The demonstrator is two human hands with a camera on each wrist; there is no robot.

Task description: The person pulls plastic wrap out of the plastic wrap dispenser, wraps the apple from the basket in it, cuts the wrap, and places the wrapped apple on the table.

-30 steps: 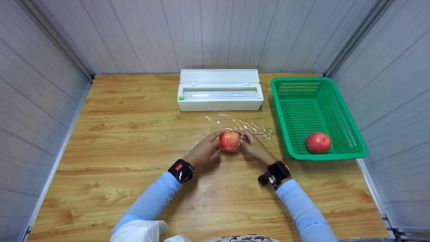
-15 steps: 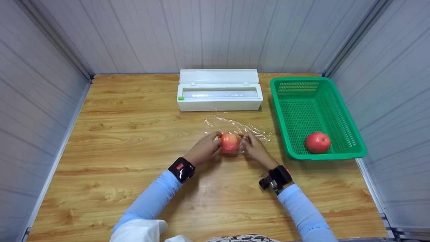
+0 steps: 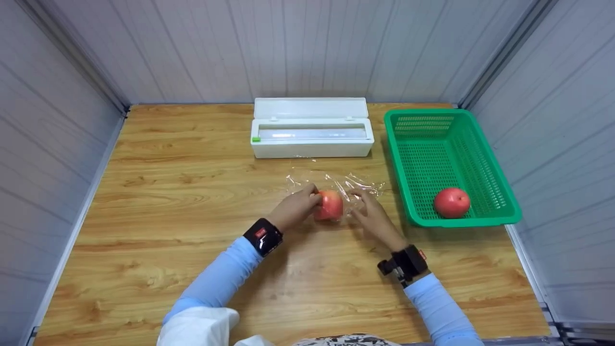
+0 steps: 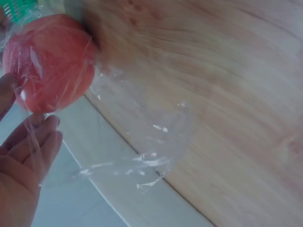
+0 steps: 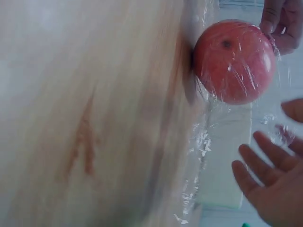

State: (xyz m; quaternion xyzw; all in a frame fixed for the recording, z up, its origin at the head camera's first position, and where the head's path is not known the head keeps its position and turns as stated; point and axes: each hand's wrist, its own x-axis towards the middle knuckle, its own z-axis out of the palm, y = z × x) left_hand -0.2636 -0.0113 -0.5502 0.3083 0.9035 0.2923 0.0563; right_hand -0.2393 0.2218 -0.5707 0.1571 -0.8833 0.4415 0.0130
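Note:
A red apple [image 3: 331, 205] partly covered in clear cling film [image 3: 356, 184] lies on the wooden table, in front of the white film dispenser box [image 3: 311, 129]. My left hand [image 3: 295, 207] holds the apple from its left side, fingertips curled over its top. In the right wrist view those fingers [image 5: 279, 26] lie on the apple [image 5: 234, 61]. My right hand [image 3: 372, 216] is just right of the apple, apart from it, its fingers [image 5: 265, 163] spread above the loose film [image 5: 203, 146]. The left wrist view shows film [image 4: 142, 142] trailing from the apple [image 4: 47, 61] across my left hand [image 4: 21, 165].
A green plastic basket [image 3: 461, 222] stands at the right with a second red apple [image 3: 451, 202] in its near end. Grey panel walls close in the table on three sides. Bare wood [image 3: 182, 192] stretches to the left.
My right hand has come off the apple and drawn back to the right with its fingers spread. The left hand stays on the apple, which has shifted slightly.

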